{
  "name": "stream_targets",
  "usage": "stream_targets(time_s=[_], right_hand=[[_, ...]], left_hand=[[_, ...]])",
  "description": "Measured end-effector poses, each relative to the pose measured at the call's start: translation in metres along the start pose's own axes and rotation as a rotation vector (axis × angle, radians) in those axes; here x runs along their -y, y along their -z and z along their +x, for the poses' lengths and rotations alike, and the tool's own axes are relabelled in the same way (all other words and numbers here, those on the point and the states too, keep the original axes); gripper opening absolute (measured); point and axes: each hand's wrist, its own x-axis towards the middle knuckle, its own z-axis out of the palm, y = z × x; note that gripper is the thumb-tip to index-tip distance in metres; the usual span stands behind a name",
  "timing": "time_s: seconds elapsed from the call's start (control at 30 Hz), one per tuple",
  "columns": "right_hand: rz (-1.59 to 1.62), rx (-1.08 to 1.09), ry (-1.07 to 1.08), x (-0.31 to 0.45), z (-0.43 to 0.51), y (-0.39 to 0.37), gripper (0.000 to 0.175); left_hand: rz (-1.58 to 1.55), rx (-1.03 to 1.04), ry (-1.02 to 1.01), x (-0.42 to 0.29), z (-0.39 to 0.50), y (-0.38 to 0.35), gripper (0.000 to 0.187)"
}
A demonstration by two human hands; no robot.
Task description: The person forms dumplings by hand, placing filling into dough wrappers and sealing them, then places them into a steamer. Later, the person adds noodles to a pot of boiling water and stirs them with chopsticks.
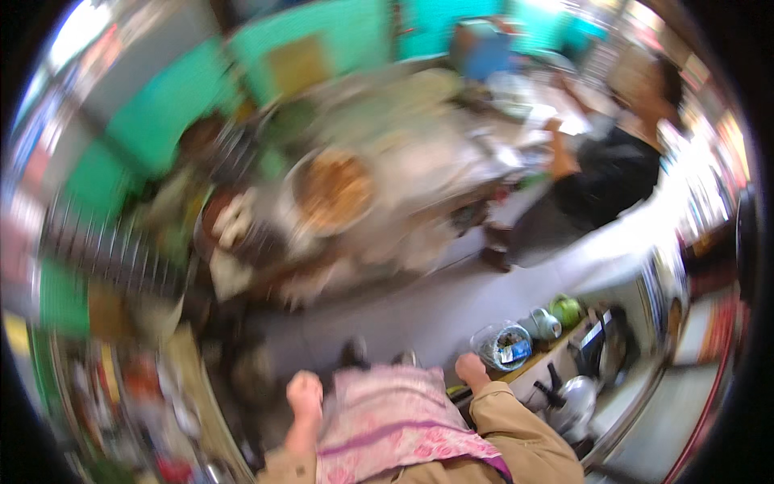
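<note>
Blur softens much of the view. My left hand (305, 394) is curled into a loose fist beside a pink flowered apron (387, 411), with nothing seen in it. On the apron's other side, my right hand (471, 369) is also closed and appears to hold nothing. Nearest to it is a clear plastic container (508, 345) with dark contents and a blue label, but whether they touch cannot be told. Across the floor, a large bowl of orange-brown food (335, 192) stands on a long worktable (405, 157). A container with pale pieces (233, 221) is beside it.
Another person (604, 163) stands at the table's right end, hands over its top. On the right-hand counter are a pale jug (544, 323), a green round object (565, 310) and a shiny metal pot (577, 402). A cluttered shelf (139, 399) flanks my left side. Grey floor (417, 302) lies ahead.
</note>
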Motion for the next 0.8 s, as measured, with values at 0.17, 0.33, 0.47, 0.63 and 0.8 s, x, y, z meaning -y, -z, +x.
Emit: stream_targets(time_s=[0.17, 0.33, 0.47, 0.63, 0.8], right_hand=[[-0.322, -0.109, 0.285, -0.037, 0.032, -0.054, 0.025], [0.126, 0.176, 0.060, 0.048, 0.054, 0.057, 0.042], [0.391, 0.238, -0.002, 0.025, 0.093, 0.049, 0.035], [0.234, 0.195, 0.250, 0.099, 0.118, 0.078, 0.032], [0.249, 0.401, 0.154, 0.258, 0.087, 0.106, 0.029]], left_hand=[[0.335, 0.058, -0.262, 0.030, 0.017, 0.044, 0.016], [-0.265, -0.133, 0.219, -0.009, 0.004, 0.073, 0.026], [-0.280, -0.244, 0.290, 0.010, 0.019, 0.116, 0.033], [-0.194, -0.317, 0.173, 0.026, 0.061, 0.189, 0.025], [0.060, -0.309, 0.210, -0.004, 0.096, 0.255, 0.025]])
